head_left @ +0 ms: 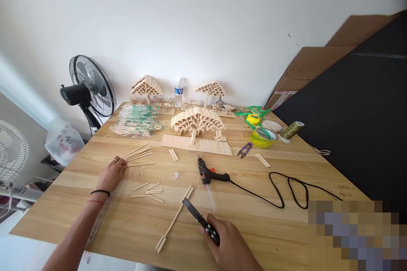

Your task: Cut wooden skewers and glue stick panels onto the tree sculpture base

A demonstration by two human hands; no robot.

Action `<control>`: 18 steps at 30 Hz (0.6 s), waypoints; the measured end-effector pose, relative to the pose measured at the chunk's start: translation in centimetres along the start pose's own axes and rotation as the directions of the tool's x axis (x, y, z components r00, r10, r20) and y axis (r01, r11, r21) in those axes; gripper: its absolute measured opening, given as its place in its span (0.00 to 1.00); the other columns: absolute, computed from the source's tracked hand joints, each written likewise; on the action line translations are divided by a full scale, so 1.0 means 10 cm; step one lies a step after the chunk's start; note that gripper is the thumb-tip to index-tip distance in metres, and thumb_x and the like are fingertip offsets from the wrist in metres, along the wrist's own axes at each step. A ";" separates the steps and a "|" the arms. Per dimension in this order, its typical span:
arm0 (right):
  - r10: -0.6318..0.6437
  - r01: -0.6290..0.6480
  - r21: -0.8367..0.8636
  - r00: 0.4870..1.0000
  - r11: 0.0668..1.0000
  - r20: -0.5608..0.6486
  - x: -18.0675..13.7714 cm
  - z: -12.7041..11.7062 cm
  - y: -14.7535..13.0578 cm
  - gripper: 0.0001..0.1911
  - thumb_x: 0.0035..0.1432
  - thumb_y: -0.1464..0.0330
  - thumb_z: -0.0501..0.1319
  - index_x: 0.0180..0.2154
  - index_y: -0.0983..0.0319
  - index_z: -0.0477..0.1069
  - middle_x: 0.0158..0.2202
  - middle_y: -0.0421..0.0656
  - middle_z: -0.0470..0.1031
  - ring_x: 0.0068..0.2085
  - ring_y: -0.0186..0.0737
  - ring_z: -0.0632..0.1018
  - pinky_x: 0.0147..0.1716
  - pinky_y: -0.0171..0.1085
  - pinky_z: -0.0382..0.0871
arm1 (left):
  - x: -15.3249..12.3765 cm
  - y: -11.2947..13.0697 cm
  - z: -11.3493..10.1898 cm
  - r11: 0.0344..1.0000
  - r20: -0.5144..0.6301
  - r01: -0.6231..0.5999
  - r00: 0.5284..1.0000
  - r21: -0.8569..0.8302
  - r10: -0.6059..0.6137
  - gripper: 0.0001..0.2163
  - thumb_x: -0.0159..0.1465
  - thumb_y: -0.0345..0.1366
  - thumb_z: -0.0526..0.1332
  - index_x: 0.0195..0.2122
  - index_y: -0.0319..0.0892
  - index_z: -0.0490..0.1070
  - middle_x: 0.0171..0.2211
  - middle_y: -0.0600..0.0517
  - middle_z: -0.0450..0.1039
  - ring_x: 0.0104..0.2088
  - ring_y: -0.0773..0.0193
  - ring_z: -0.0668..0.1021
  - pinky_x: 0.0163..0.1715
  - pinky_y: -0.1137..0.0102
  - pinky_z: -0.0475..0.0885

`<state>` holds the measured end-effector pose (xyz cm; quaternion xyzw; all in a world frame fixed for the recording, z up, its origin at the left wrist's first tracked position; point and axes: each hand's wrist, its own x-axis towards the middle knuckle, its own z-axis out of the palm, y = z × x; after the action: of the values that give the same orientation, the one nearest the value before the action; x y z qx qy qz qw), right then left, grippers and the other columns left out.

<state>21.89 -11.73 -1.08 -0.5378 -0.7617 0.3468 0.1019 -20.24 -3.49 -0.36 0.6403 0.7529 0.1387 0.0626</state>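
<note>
My left hand (112, 173) is at the left of the table, its fingers closed on the near ends of several thin wooden sticks (140, 152) that fan out to the right. In my right hand (227, 237) is a black hand tool with silver rivets (201, 220), which looks like a cutter. Its far end lies over a stick assembly (174, 220), a long stick with short pieces at both ends. Short cut sticks (154, 191) lie loose between my hands. A black glue gun (208, 171) rests beyond the tool, with a clear glue stick in its back.
A stick-built tree model (197, 120) stands mid-table, with two more behind it near a water bottle (178, 93). Bagged sticks (136, 118) lie back left. Purple snips (244, 150), yellow tape (263, 137) and a thread spool (291, 131) are at right. The glue gun's cord (282, 192) loops rightward.
</note>
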 end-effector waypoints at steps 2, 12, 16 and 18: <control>0.004 -0.004 0.009 1.000 1.000 -0.007 0.01 0.01 0.01 0.15 0.68 0.59 0.49 0.34 0.57 0.68 0.34 0.47 0.81 0.36 0.50 0.80 0.38 0.41 0.67 | 0.01 0.01 0.00 1.000 -0.004 0.015 1.000 -0.002 -0.015 0.09 0.68 0.36 0.51 0.36 0.44 0.70 0.44 0.46 0.74 0.39 0.55 0.79 0.33 0.66 0.69; 0.152 -0.067 0.385 0.969 0.921 -0.196 0.02 0.09 -0.02 0.23 0.63 0.48 0.57 0.34 0.61 0.76 0.26 0.44 0.76 0.31 0.45 0.77 0.33 0.38 0.69 | -0.24 0.57 -0.05 0.926 -0.116 -0.124 0.989 -0.357 0.088 0.08 0.69 0.41 0.54 0.36 0.44 0.69 0.29 0.52 0.74 0.29 0.60 0.75 0.33 0.67 0.68; 0.266 -0.047 0.742 0.947 0.669 -0.179 0.12 0.09 -0.22 0.33 0.58 0.44 0.63 0.50 0.65 0.75 0.20 0.36 0.67 0.22 0.38 0.69 0.24 0.35 0.64 | -0.79 1.42 0.12 0.780 -0.016 -0.205 0.970 -0.592 0.242 0.11 0.71 0.42 0.55 0.35 0.45 0.71 0.23 0.55 0.69 0.24 0.63 0.70 0.25 0.71 0.62; 0.328 0.022 0.823 0.911 0.568 -0.251 0.17 0.10 -0.32 0.34 0.56 0.45 0.67 0.50 0.66 0.75 0.19 0.36 0.67 0.22 0.36 0.69 0.24 0.35 0.64 | -1.01 1.75 0.21 0.745 0.068 -0.163 0.961 -0.647 0.269 0.12 0.71 0.43 0.56 0.34 0.44 0.71 0.24 0.55 0.69 0.23 0.65 0.69 0.25 0.71 0.61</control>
<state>18.33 -11.19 -0.14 -0.5523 -0.4331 0.5530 0.4490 -1.41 -10.62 1.87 0.6732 0.5747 0.3401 0.3178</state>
